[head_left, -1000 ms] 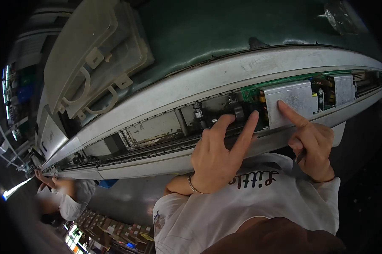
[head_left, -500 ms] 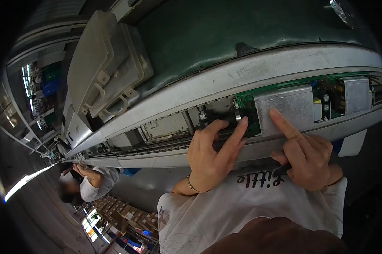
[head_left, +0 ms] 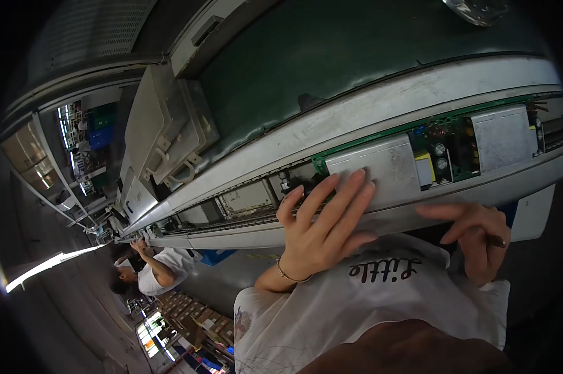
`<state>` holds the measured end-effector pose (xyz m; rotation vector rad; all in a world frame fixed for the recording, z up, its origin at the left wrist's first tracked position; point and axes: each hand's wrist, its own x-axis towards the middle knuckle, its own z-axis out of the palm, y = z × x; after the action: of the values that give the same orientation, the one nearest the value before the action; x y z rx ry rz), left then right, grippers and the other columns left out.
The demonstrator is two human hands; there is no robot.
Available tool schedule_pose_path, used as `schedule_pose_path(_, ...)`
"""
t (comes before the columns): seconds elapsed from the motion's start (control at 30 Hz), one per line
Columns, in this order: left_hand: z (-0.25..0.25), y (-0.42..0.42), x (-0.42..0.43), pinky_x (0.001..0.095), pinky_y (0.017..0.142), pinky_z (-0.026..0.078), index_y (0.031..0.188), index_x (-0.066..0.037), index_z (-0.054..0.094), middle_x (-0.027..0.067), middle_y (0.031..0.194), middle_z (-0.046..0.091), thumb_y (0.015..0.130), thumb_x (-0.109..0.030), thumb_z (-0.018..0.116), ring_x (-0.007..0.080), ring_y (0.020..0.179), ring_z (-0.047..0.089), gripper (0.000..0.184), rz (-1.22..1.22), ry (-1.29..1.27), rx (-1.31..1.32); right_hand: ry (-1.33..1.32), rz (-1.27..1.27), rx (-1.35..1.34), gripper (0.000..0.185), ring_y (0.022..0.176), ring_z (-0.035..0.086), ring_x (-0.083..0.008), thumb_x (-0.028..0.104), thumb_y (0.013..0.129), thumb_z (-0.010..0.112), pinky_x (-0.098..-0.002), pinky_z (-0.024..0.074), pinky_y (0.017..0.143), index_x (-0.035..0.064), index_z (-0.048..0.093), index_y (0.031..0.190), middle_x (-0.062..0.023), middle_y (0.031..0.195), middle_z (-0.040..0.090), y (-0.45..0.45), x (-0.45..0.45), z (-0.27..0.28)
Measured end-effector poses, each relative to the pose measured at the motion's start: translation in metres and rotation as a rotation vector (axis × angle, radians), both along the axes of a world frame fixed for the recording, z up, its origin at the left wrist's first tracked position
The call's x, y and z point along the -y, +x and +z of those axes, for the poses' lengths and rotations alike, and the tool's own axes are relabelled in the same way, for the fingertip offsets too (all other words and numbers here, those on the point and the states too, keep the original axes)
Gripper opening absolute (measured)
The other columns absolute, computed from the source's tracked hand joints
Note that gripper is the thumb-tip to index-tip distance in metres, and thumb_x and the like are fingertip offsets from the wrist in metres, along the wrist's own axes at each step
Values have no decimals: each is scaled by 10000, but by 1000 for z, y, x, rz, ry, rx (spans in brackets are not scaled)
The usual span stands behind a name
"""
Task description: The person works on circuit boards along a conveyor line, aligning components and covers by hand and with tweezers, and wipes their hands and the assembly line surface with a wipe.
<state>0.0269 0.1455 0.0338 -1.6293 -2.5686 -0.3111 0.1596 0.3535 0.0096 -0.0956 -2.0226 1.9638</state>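
Note:
A green circuit board (head_left: pixel 331 151) with flat silver metal covers lies in the conveyor track. My left hand (head_left: pixel 325 234), palm down with fingers stretched out, reaches over the board's left end. Its fingertips are at the larger metal cover (head_left: pixel 381 165); whether they press on it I cannot tell. My right hand (head_left: pixel 478 237) is off the board, in front of the near rail, with its index finger pointing left. The other fingers are curled round a dark rod-like thing (head_left: pixel 497 240), of which only a small end shows.
The conveyor's metal rails (head_left: pixel 231 177) run from lower left to right. Behind them is a green work surface (head_left: pixel 281 68) with a clear plastic item (head_left: pixel 478 9). Translucent plastic housings (head_left: pixel 163 124) stand at the left. A co-worker (head_left: pixel 163 271) is farther down the line.
My right hand has drawn back from the metal cover towards my body. My left fingers have straightened over the board's end. The board sits farther left in view; the view has shifted too.

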Motion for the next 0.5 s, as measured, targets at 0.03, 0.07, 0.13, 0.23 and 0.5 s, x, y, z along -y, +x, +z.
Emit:
schedule_pose_path(0.03, 1, 1, -4, 370, 1004, 231, 1141, -127, 631, 11, 1218, 582, 842, -462, 523, 184, 1092, 505, 462, -8, -8, -8, -52, 18, 8, 163, 540, 623, -157, 15, 850, 444, -215, 456, 484, -13, 542, 723, -255, 933, 659, 5, -6, -1)
schedule_pose_path(0.07, 1, 1, -7, 374, 1010, 218, 1138, -119, 631, 0, 1211, 588, 845, -454, 521, 182, 1087, 507, 459, 12, -39, -7, -154, 58, 36, 185, 528, 613, -146, 32, 857, 432, -205, 450, 480, -8, 549, 719, -251, 909, 664, 10, -12, -3)
schedule_pose_path(0.13, 4, 1, -14, 378, 1016, 205, 1136, -112, 632, -11, 1205, 593, 848, -446, 518, 180, 1083, 510, 455, 21, -83, -13, -268, 90, 56, 209, 517, 602, -135, 49, 865, 420, -195, 445, 477, -3, 556, 715, -247, 885, 668, 18, -21, -9)
schedule_pose_path(0.23, 10, 4, -18, 385, 1018, 205, 1126, -106, 638, -19, 1185, 605, 829, -426, 549, 180, 1069, 517, 445, 36, -142, -45, -492, 158, -81, 230, 454, 556, -130, 67, 875, 411, -205, 442, 444, 4, 576, 729, -242, 867, 671, 27, -31, -24)
schedule_pose_path(0.5, 20, 7, -30, 421, 1054, 204, 1099, -97, 651, -2, 1154, 621, 732, -262, 686, 176, 1043, 548, 404, 47, -196, -40, -727, 111, -440, 400, 309, 410, -39, 306, 991, 332, -183, 335, 295, 81, 536, 731, -190, 713, 673, 52, -68, -52)
